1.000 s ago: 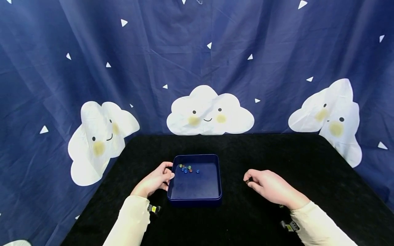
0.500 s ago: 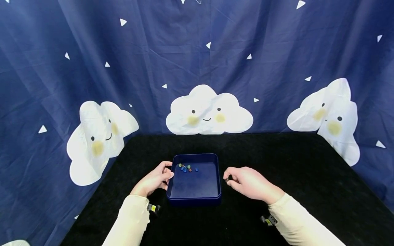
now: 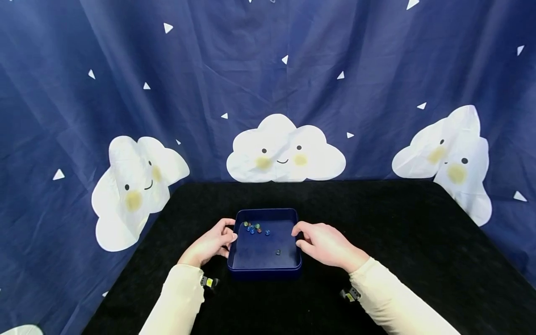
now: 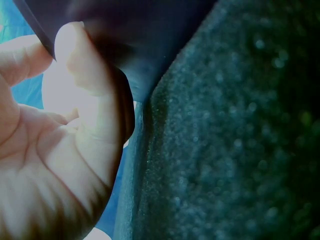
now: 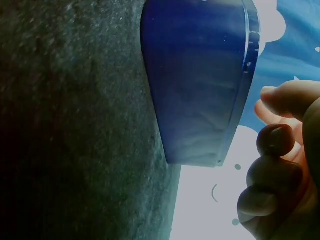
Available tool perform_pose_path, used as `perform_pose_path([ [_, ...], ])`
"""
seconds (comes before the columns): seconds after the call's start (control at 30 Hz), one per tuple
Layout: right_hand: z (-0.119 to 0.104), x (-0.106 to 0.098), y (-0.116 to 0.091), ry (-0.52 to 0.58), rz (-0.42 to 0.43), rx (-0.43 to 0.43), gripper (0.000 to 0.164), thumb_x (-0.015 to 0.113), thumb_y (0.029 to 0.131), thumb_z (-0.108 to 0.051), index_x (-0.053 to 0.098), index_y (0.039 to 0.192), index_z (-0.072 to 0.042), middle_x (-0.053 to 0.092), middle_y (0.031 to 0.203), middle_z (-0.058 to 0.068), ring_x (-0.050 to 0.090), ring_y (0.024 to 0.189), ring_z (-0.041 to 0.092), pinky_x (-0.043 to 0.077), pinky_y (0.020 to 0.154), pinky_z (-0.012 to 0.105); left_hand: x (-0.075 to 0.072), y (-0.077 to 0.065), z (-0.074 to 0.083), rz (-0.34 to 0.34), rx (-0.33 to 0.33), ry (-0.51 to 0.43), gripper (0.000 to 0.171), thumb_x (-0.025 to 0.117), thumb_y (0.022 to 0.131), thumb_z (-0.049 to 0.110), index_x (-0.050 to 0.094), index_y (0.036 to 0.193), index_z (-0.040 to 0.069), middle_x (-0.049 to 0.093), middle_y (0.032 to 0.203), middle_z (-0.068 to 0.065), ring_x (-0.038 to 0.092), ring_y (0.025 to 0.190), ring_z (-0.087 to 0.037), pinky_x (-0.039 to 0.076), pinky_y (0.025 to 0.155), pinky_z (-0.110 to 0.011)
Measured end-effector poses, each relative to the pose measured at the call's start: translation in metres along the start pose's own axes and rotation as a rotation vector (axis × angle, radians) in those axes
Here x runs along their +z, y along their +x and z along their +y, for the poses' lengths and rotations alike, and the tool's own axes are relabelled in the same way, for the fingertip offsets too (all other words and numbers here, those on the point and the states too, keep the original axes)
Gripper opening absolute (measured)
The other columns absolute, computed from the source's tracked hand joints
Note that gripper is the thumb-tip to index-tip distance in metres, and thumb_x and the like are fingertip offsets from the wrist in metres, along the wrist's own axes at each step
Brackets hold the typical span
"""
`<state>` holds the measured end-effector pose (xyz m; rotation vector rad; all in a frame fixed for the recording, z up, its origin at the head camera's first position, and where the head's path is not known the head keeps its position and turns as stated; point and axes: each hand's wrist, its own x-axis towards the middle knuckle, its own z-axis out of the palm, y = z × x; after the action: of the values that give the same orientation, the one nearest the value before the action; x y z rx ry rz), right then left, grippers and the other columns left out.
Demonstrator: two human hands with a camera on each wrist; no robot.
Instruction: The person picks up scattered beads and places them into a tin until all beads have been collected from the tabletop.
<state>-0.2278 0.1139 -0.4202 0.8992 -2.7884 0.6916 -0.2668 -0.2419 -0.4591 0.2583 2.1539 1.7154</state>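
Observation:
A shallow dark blue square tray [image 3: 264, 263] stands on the black cloth. My left hand [image 3: 211, 242] grips its left wall, the thumb [image 4: 75, 55] against the wall in the left wrist view. Several small glass marbles [image 3: 252, 231] lie together in the tray's far left part, with a blue marble [image 3: 267, 232] a little to their right. A dark clear marble [image 3: 278, 252] lies alone nearer the front. Over the right rim is my right hand [image 3: 328, 244], thumb and forefinger apart and nothing between them. In the right wrist view its other fingers [image 5: 272, 175] are loosely curled.
Black cloth [image 3: 398, 223] covers the table around the tray. Behind it hangs a dark blue curtain [image 3: 268, 70] with white clouds and small white triangles. A small device [image 3: 351, 294] sits at the right cuff, another [image 3: 209, 282] at the left.
My right hand has come left to the tray's right rim and let go of a dark marble, which now lies inside the tray. The left hand has stayed on the left wall.

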Motion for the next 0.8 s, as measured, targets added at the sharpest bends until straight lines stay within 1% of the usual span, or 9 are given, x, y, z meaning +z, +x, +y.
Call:
perform_pose_path([
  [0.17,0.001,-0.004,-0.004,0.009,0.009,-0.004,0.020,0.072,0.091,-0.023,0.066,0.110,-0.026,0.047,0.066,-0.017,0.045,0.055,0.001,0.042,0.055,0.025,-0.001,0.001,0.002,0.008,0.002,0.001,0.051,0.059,0.099,0.010,0.034,0.144,0.003,0.051,0.093,-0.013,0.055,0.072,-0.020,0.056,0.059,-0.034],
  [0.43,0.005,-0.008,-0.011,0.012,-0.016,0.012,0.016,0.071,0.092,-0.026,0.067,0.107,-0.028,0.047,0.065,-0.018,0.045,0.056,0.001,0.043,0.058,0.025,0.002,-0.001,-0.001,0.012,0.001,-0.007,0.049,0.058,0.100,0.009,0.035,0.143,0.003,0.051,0.094,-0.014,0.054,0.073,-0.020,0.056,0.058,-0.034],
  [0.6,0.011,-0.013,-0.018,0.024,0.000,0.012,0.014,0.072,0.091,-0.024,0.067,0.104,-0.026,0.046,0.064,-0.018,0.045,0.055,0.000,0.043,0.057,0.025,0.002,-0.001,0.000,0.010,0.000,-0.006,0.049,0.058,0.100,0.009,0.035,0.143,0.003,0.051,0.094,-0.013,0.054,0.073,-0.020,0.056,0.059,-0.034],
  [0.8,0.021,-0.021,-0.031,0.014,-0.010,0.053,0.013,0.072,0.091,-0.023,0.067,0.102,-0.026,0.045,0.062,-0.018,0.044,0.054,0.000,0.043,0.058,0.025,0.002,0.000,0.002,0.008,-0.001,-0.002,0.051,0.059,0.099,0.010,0.035,0.143,0.002,0.051,0.092,-0.012,0.054,0.073,-0.020,0.056,0.059,-0.034],
])
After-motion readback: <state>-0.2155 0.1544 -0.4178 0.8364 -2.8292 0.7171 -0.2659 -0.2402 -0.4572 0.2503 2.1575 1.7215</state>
